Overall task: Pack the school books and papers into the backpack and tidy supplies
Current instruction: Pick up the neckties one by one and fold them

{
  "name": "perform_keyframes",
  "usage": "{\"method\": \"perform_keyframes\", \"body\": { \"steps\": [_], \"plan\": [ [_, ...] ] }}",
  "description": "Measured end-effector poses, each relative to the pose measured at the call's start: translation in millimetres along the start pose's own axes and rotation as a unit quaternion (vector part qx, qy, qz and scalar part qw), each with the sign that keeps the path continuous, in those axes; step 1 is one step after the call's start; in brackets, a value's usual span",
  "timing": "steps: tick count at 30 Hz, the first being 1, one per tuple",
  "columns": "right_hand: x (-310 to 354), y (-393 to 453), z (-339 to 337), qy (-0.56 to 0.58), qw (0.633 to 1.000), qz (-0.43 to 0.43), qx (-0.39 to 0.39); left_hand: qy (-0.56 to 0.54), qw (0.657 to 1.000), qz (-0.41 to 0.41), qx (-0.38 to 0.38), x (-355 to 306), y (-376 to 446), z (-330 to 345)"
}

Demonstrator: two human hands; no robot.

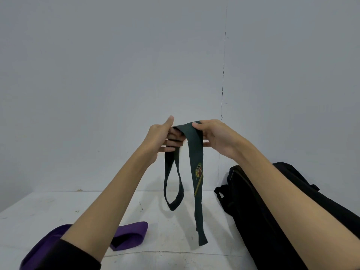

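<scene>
A dark green school tie (pixel 195 158) with an embroidered crest hangs in the air above the white table (pixel 165 230). My left hand (pixel 165 138) grips its narrow looped part, fingers curled round the cloth, thumb pointing up. My right hand (pixel 216 137) pinches the top fold of the wide part. The tie's wide end dangles down close to the table surface. A black backpack (pixel 253 211) lies on the table at the right, partly hidden under my right forearm.
A purple folded cloth (pixel 126 237) lies on the table at the lower left, partly under my left forearm. A grey wall stands right behind the table. The table's back edge runs along the wall.
</scene>
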State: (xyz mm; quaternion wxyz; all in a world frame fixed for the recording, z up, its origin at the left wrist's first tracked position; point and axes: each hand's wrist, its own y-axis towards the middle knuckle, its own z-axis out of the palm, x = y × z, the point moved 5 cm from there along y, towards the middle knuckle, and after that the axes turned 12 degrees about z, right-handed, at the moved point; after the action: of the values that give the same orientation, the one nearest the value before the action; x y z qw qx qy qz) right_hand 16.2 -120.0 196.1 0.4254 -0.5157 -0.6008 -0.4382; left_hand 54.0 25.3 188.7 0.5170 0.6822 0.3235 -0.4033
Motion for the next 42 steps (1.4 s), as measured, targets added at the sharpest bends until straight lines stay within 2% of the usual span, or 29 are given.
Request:
{"method": "perform_keyframes", "body": {
  "steps": [4, 6, 9, 12, 18, 20, 23, 27, 31, 35, 42],
  "plan": [
    [11.7, -0.8, -0.1, -0.009, 1.0, 0.002, 0.017, 0.038, 0.997, 0.047, -0.037, 10.5, 0.0, -8.1],
    [15.8, -2.4, 2.2, -0.002, 0.999, 0.004, 0.046, -0.029, 0.997, 0.058, 0.04, 14.4, 2.0, 0.8],
    [18.9, -3.7, 3.7, 0.017, 0.997, 0.009, 0.073, -0.136, 0.97, 0.067, 0.188, 12.9, -4.6, 22.1],
    [19.6, -3.5, -0.5, 0.02, 0.997, 0.018, 0.068, -0.199, 0.951, 0.076, 0.222, 6.8, -12.8, 37.7],
    [17.3, -12.3, -11.8, 0.022, 0.998, 0.027, 0.044, -0.127, 0.951, 0.087, 0.268, 10.6, -10.4, 42.4],
    [13.5, -11.9, -14.0, 0.011, 0.999, 0.034, 0.037, -0.095, 0.959, 0.096, 0.248, 11.2, -10.6, 43.4],
    [10.4, -10.4, -14.9, 0.0, 0.999, 0.041, 0.015, -0.048, 0.977, 0.112, 0.173, 7.4, -11.0, 43.4],
    [12.5, -9.4, -10.8, 0.01, 1.0, 0.022, -0.012, -0.037, 0.989, 0.104, 0.103, 7.8, -9.0, 44.3],
    [7.3, -1.9, -8.0, 0.038, 0.997, 0.006, -0.074, -0.083, 0.99, 0.086, 0.077, 9.8, -12.8, 53.3],
    [6.8, -0.6, -9.0, 0.019, 0.989, -0.011, -0.147, -0.138, 0.987, 0.049, 0.062, 16.5, -14.4, 61.6],
    [9.7, -7.4, -16.4, -0.051, 0.989, -0.026, -0.137, -0.229, 0.969, 0.011, 0.093, 22.9, -15.3, 61.1]
  ]
}}
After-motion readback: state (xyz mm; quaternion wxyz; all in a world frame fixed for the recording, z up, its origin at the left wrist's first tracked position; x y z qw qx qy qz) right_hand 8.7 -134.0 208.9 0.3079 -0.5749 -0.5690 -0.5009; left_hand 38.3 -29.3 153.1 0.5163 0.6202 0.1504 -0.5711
